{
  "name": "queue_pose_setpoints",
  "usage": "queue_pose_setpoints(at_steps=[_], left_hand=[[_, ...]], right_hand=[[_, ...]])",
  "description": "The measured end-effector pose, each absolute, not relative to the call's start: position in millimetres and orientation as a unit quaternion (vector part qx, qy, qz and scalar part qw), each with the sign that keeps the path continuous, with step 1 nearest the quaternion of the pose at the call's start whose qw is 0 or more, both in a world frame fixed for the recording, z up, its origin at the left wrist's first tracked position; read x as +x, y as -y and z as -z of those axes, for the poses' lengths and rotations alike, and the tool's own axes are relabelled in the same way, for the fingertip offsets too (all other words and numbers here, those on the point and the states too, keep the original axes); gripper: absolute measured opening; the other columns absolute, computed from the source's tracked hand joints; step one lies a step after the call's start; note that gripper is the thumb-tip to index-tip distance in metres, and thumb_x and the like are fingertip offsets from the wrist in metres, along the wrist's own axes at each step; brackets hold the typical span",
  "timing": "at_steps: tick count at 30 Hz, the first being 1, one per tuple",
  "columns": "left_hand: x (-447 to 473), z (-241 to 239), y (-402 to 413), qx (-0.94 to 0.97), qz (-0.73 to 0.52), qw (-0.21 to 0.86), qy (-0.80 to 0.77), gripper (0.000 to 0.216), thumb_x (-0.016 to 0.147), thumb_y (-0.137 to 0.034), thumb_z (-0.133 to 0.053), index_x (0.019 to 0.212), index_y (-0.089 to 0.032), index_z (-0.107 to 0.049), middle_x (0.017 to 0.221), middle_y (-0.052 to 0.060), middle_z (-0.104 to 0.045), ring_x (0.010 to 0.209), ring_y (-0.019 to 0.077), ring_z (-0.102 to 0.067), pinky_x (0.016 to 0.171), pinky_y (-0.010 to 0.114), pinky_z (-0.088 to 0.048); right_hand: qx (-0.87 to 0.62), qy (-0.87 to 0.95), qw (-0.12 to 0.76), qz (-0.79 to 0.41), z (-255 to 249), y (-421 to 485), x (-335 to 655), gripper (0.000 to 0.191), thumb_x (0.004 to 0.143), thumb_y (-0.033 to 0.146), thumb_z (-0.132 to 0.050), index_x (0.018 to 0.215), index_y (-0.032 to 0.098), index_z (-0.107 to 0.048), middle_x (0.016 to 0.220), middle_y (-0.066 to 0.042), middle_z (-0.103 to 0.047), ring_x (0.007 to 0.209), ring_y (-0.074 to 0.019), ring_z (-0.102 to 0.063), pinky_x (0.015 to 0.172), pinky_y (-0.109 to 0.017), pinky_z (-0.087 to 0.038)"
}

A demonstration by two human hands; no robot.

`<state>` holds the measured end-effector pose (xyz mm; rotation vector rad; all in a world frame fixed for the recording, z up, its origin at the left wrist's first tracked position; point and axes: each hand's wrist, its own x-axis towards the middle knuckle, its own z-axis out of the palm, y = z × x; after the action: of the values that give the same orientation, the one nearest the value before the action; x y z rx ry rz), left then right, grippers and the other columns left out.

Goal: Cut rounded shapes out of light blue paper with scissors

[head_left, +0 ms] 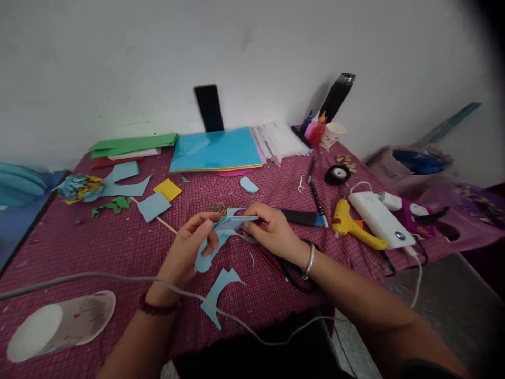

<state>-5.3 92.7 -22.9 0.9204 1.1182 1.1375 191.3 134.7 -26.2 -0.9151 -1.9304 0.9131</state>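
Both hands are raised over the middle of the table, with folded light blue paper [232,223] stretched between them. At its left end, the curled fingers and thumb of my left hand [193,239] grip it. The thumb and fingers of my right hand [274,229] pinch the other end. A curved light blue paper piece [207,257] hangs or lies just below the left fingers; whether it is joined to the held paper I cannot tell. Nearer to me, a cut light blue scrap [221,292] rests on the cloth.
A cable [236,319] crosses in front of my forearms. On the right are a yellow glue gun [355,226], white power bank [381,218] and black tape roll [337,175]. A blue sheet stack [216,150] lies behind; a paper cup [84,316] lies front left.
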Motion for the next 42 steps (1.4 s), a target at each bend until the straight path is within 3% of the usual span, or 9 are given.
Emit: queue_pose_setpoints(at_steps=[8,13,16,20,26,32,35,42], left_hand=[[0,32,-91,0.435,-0.514,0.616,-0.409,0.039,0.072,-0.032,-0.071,0.107,-0.017,-0.063,0.059,-0.002,-0.056,0.046,0.0061,-0.038,0.044,0.019,-0.025],[6,31,-91,0.414,-0.548,0.598,-0.414,0.016,0.075,-0.029,-0.068,0.085,-0.016,-0.066,0.062,0.000,-0.058,0.047,0.0051,-0.039,0.046,0.020,-0.026],[7,29,-91,0.394,-0.545,0.610,-0.420,0.017,0.079,-0.031,-0.064,0.083,-0.015,-0.064,0.056,-0.001,-0.055,0.044,0.0052,-0.037,0.044,0.020,-0.024],[7,26,-91,0.376,-0.552,0.610,-0.427,0.015,0.078,-0.030,-0.064,0.079,-0.015,-0.063,0.054,-0.002,-0.053,0.045,0.0059,-0.037,0.043,0.019,-0.025],[5,24,-90,0.369,-0.573,0.596,-0.425,0.016,0.075,-0.031,-0.066,0.070,-0.015,-0.066,0.091,0.005,-0.063,0.052,0.0055,-0.043,0.042,0.020,-0.030],[2,26,-89,0.391,-0.582,0.568,-0.432,0.022,0.078,-0.039,-0.062,0.073,-0.018,-0.068,0.090,0.005,-0.062,0.061,0.0102,-0.049,0.046,0.021,-0.033],[0,25,-89,0.407,-0.584,0.546,-0.442,0.024,0.079,-0.040,-0.060,0.073,-0.019,-0.068,0.088,0.005,-0.062,0.067,0.0130,-0.052,0.048,0.022,-0.036],[0,19,-86,0.426,-0.566,0.525,-0.472,0.024,0.079,-0.039,-0.059,0.067,-0.019,-0.066,0.081,0.004,-0.059,0.056,0.0106,-0.045,0.047,0.025,-0.031]], right_hand=[[-0.329,0.797,0.405,-0.306,27,-130,188,0.014,0.084,0.007,-0.052,0.087,0.018,-0.060,0.083,-0.002,-0.063,0.079,-0.0141,-0.058,0.072,-0.027,-0.045],[-0.326,0.806,0.400,-0.290,28,-129,187,0.014,0.085,0.008,-0.051,0.087,0.019,-0.059,0.085,-0.003,-0.063,0.081,-0.0148,-0.058,0.074,-0.028,-0.045],[-0.313,0.808,0.405,-0.293,27,-127,186,0.014,0.085,0.008,-0.050,0.088,0.018,-0.059,0.087,-0.004,-0.063,0.084,-0.0159,-0.058,0.077,-0.030,-0.046],[-0.268,0.795,0.426,-0.338,23,-125,186,0.013,0.082,0.012,-0.056,0.093,0.018,-0.057,0.094,-0.006,-0.062,0.091,-0.0181,-0.058,0.083,-0.035,-0.047],[-0.248,0.746,0.437,-0.437,27,-124,185,0.017,0.090,0.033,-0.052,0.100,0.020,-0.057,0.101,-0.007,-0.059,0.095,-0.0188,-0.057,0.085,-0.036,-0.046],[-0.223,0.720,0.432,-0.495,31,-124,183,0.027,0.088,0.044,-0.055,0.103,0.021,-0.057,0.106,-0.008,-0.057,0.099,-0.0190,-0.056,0.084,-0.036,-0.047],[-0.205,0.722,0.416,-0.514,31,-124,184,0.028,0.084,0.041,-0.061,0.105,0.021,-0.058,0.109,-0.008,-0.057,0.101,-0.0193,-0.056,0.085,-0.036,-0.047],[-0.229,0.676,0.406,-0.570,31,-122,181,0.018,0.085,0.035,-0.060,0.092,0.018,-0.061,0.099,-0.007,-0.063,0.092,-0.0166,-0.059,0.082,-0.035,-0.048]])
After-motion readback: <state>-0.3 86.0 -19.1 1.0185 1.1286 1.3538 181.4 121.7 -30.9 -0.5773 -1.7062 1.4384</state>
